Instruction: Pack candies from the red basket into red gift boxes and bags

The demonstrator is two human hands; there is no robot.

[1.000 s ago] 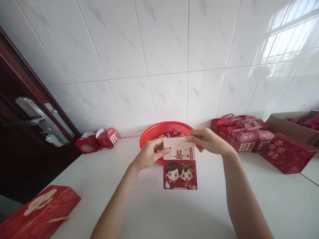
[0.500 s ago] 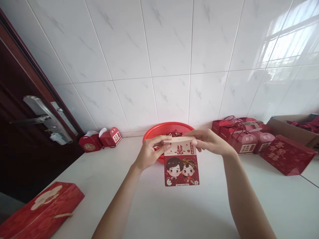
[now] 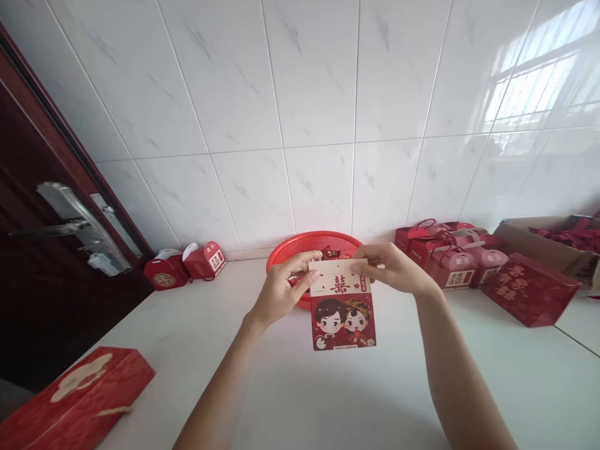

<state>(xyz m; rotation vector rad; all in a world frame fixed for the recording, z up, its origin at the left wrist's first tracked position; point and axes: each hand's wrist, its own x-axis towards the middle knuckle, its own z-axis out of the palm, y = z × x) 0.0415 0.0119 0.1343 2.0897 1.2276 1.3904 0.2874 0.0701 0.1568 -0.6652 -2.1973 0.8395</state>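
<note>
A flat red and cream card packet (image 3: 344, 319) with two cartoon faces hangs upright above the white table. My left hand (image 3: 287, 282) pinches its upper left corner, thumb in front. At the upper right edge, my right hand (image 3: 391, 269) grips it between thumb and fingers. Just behind the packet sits a red plastic basket (image 3: 288, 247) with small red wrapped pieces inside; the hands and packet hide part of it.
Two small red boxes (image 3: 205, 261) stand by the wall at left. A large red bag (image 3: 89, 394) lies front left. Right of the basket are several red and pink boxes (image 3: 452, 265), a dark red box (image 3: 529, 289) and a cardboard carton (image 3: 539, 234).
The packet's cream top now faces the camera more fully, and my thumbs have shifted slightly on it. The whole view has moved a little.
</note>
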